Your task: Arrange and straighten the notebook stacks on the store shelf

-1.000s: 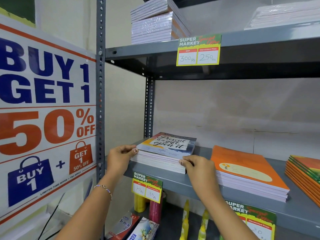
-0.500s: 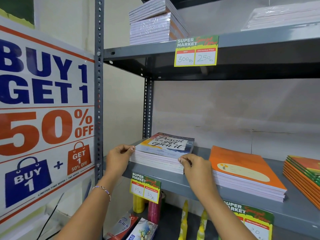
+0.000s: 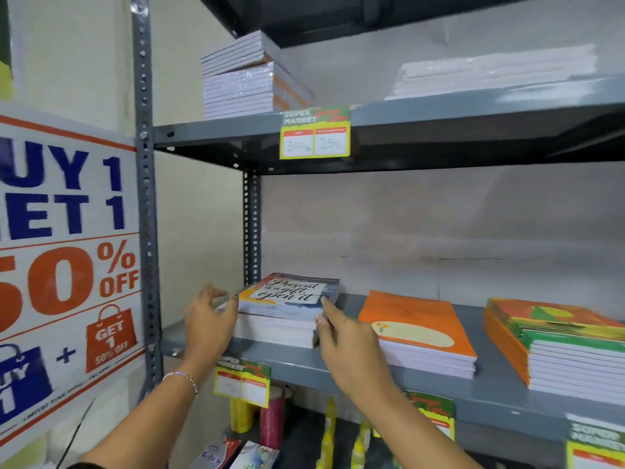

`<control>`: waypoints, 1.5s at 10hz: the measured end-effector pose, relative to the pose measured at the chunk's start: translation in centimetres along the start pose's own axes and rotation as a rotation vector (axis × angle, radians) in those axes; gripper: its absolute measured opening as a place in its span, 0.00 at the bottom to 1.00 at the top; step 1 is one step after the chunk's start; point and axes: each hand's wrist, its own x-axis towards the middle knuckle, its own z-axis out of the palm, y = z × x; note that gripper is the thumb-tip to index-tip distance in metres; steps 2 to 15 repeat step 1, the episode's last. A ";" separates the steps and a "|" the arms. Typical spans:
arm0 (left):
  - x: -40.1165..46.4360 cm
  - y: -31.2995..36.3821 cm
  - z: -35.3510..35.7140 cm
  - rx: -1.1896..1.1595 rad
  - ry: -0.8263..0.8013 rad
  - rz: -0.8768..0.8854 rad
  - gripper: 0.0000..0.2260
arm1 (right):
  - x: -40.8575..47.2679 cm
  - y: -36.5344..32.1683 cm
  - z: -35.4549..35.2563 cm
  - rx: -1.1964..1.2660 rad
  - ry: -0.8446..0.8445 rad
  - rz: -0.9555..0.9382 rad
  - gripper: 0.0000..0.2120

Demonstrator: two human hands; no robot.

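A notebook stack [image 3: 287, 301] with a "Present is a gift, open it" cover lies at the left end of the grey middle shelf [image 3: 297, 362]. My left hand [image 3: 209, 316] hovers at the stack's left side with fingers spread; it is blurred, and I cannot tell whether it touches. My right hand [image 3: 341, 336] rests its fingertips against the stack's right front corner without gripping it. To the right lie an orange-covered stack [image 3: 419, 330] and a green-and-orange stack [image 3: 558, 346] whose top covers sit slightly askew.
The upper shelf [image 3: 439, 113] carries a tall wrapped stack [image 3: 243, 82] and a flat wrapped pack [image 3: 497, 72]. Yellow price tags [image 3: 314, 137] hang on the shelf edges. A "Buy 1 Get 1" sign [image 3: 67, 265] stands left of the upright post. Bottles and packets sit below.
My left hand has come off the stack's left corner and spread its fingers. My right hand stays at the right front corner. The view has shifted left and up.
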 end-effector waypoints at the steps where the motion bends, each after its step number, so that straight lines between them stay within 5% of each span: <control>1: -0.9 4.7 2.4 0.057 -0.023 0.342 0.20 | 1.7 1.5 -4.6 -0.059 0.232 -0.154 0.23; 15: -0.9 4.7 2.4 0.057 -0.023 0.342 0.20 | 1.7 1.5 -4.6 -0.059 0.232 -0.154 0.23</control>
